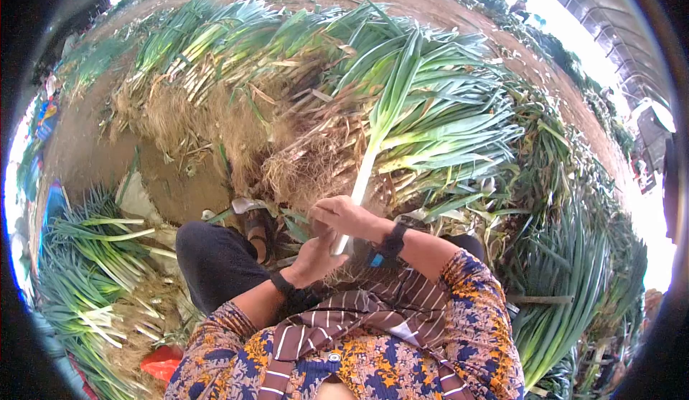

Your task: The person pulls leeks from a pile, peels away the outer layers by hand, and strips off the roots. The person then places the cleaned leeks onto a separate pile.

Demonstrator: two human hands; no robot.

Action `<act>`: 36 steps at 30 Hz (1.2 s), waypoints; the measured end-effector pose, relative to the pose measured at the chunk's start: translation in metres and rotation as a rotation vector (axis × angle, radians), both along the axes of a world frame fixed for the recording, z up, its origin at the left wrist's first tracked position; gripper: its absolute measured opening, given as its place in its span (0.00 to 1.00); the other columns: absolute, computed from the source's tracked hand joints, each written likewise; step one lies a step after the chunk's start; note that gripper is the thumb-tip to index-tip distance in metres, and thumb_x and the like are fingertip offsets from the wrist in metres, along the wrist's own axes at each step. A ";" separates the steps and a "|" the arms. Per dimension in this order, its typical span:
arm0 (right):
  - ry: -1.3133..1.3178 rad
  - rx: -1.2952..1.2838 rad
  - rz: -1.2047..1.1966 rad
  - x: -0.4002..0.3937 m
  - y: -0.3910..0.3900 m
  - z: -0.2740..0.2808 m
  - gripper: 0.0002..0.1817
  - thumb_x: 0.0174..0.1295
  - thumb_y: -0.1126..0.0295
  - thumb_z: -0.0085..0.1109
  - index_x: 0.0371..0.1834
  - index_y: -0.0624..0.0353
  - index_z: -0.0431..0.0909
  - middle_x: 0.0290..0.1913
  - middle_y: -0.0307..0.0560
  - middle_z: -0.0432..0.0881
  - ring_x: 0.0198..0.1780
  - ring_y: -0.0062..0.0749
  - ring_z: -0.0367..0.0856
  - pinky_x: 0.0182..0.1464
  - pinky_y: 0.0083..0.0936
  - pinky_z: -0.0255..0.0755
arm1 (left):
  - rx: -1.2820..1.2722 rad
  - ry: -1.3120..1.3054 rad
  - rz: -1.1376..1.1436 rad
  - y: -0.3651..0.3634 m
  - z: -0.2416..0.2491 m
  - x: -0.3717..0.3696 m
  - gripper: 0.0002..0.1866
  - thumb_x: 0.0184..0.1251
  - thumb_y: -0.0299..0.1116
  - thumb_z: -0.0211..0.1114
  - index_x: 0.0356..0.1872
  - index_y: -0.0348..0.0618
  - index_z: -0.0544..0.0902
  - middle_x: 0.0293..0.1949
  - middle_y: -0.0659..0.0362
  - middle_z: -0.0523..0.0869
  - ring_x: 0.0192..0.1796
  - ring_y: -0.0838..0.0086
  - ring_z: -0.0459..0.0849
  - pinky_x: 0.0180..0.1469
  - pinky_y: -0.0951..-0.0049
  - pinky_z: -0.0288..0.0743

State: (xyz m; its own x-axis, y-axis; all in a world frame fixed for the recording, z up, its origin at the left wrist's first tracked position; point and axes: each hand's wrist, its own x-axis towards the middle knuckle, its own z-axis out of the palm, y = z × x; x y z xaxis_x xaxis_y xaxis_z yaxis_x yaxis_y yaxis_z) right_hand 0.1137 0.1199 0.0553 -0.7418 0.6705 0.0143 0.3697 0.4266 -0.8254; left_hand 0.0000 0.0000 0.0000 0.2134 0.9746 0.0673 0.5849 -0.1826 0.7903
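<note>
A single leek [367, 168] with a white stalk and long green leaves stands out from my lap toward the heap in front. Around the lower end of its stalk, my left hand [313, 260] is closed. My right hand [345, 215] lies just above it, its fingers bent across the stalk; what its fingertips hold is hidden. Beyond my hands is a big heap of leeks [452, 131], with dry brown roots [308, 163] facing me.
Leeks with cleaner white stalks [108, 317] lie at the left, near a red plastic piece [162, 361]. More leeks [567, 285] are piled at the right. Leafy scraps [549, 138] lie beyond them. My knee [215, 256] is beside the left pile.
</note>
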 end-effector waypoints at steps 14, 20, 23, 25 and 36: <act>1.353 -1.277 -0.418 0.012 0.098 0.033 0.19 0.61 0.53 0.60 0.35 0.57 0.68 0.24 0.37 0.69 0.25 0.23 0.70 0.30 0.20 0.71 | -0.556 -0.555 -0.113 -0.054 0.136 -0.074 0.29 0.55 0.32 0.66 0.60 0.38 0.70 0.35 0.66 0.78 0.38 0.83 0.74 0.43 0.81 0.70; 1.343 -0.550 -0.527 0.024 0.079 0.119 0.16 0.62 0.56 0.60 0.33 0.53 0.67 0.22 0.37 0.69 0.19 0.21 0.67 0.22 0.21 0.69 | -0.626 -0.498 0.028 -0.086 0.099 -0.093 0.12 0.66 0.31 0.57 0.48 0.39 0.77 0.26 0.71 0.72 0.26 0.86 0.68 0.28 0.82 0.61; 1.325 -0.356 -0.680 0.051 0.097 0.152 0.14 0.61 0.60 0.61 0.32 0.55 0.67 0.22 0.35 0.67 0.20 0.20 0.68 0.19 0.21 0.68 | -0.412 -0.494 0.069 -0.080 0.079 -0.081 0.11 0.70 0.34 0.54 0.46 0.40 0.78 0.25 0.71 0.71 0.25 0.86 0.67 0.27 0.81 0.61; 1.286 -0.253 -0.788 0.080 0.110 0.172 0.15 0.61 0.59 0.62 0.29 0.55 0.68 0.20 0.36 0.67 0.19 0.21 0.68 0.19 0.21 0.67 | -0.392 -0.415 0.079 -0.071 0.099 -0.075 0.12 0.72 0.36 0.52 0.44 0.40 0.79 0.22 0.71 0.70 0.24 0.85 0.66 0.27 0.81 0.61; 1.089 -0.061 -1.279 0.284 0.171 0.177 0.16 0.61 0.59 0.62 0.27 0.57 0.69 0.17 0.40 0.70 0.16 0.27 0.69 0.21 0.29 0.68 | -0.008 0.006 -0.144 -0.087 0.109 -0.073 0.12 0.64 0.31 0.59 0.47 0.41 0.79 0.48 0.50 0.75 0.50 0.66 0.74 0.50 0.67 0.70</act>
State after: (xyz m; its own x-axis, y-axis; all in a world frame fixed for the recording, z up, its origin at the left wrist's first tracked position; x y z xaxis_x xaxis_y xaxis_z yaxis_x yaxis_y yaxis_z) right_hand 0.3981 0.2910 0.2324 0.5795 0.8118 0.0712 -0.2859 0.2843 -0.9151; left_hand -0.0725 -0.0866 0.1088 0.3515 0.9344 0.0575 0.5582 -0.2584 0.7884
